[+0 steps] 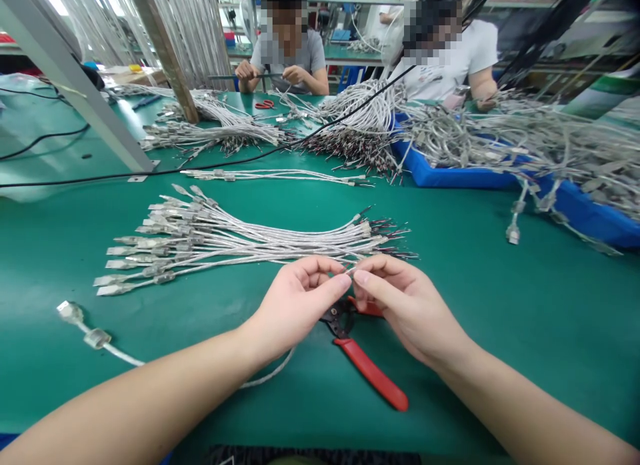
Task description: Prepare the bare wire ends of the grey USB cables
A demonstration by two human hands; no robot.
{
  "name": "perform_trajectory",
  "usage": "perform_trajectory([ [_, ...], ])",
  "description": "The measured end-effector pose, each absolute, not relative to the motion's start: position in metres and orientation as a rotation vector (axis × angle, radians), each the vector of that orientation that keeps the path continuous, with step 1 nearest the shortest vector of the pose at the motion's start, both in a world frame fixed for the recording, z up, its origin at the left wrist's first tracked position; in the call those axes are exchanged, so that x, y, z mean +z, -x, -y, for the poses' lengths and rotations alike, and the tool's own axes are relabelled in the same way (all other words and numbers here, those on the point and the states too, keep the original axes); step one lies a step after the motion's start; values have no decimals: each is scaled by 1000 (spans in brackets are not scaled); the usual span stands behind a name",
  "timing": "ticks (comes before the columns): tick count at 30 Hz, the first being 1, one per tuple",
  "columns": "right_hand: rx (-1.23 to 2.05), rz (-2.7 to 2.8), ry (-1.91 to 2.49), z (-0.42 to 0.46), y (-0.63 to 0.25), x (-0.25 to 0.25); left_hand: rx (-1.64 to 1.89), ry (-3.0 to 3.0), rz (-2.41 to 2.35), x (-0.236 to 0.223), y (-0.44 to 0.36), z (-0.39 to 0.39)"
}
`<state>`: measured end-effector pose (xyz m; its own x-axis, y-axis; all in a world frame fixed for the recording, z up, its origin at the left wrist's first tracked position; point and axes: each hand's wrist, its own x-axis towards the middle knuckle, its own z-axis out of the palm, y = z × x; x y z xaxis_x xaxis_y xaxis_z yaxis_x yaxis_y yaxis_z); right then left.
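Note:
My left hand (305, 292) and my right hand (395, 288) meet at the middle of the green table, thumbs and forefingers pinched on the end of a white USB cable (123, 355). The cable runs back under my left forearm to its clear plug and ferrite lump at the left. Fine wires at the held end are mostly hidden by my fingertips. Below my hands lie red-handled wire strippers (373, 375), jaws partly covered by my fingers. Just beyond is a bundle of white USB cables (260, 242), plugs left, stripped wire ends right.
A few cables (280, 175) lie farther back, near a black cord (225, 165) crossing the table. Cable heaps (370, 118) and blue trays (450, 175) stand behind and right. A grey post (85, 78) rises at left. Two people sit opposite; red scissors (265, 104) lie near one.

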<state>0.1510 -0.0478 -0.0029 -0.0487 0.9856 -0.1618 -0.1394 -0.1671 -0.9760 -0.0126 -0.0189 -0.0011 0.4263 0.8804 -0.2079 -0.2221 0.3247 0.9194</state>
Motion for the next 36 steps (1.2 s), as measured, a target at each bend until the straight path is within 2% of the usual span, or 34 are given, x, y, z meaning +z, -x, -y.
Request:
perform_trajectory([
  [28, 1388, 1019, 1253, 48, -147, 0, 869, -941, -817, -3, 11, 19],
  [36, 1343, 1266, 1357, 48, -159, 5, 1005, -942, -904, 3, 14, 17],
])
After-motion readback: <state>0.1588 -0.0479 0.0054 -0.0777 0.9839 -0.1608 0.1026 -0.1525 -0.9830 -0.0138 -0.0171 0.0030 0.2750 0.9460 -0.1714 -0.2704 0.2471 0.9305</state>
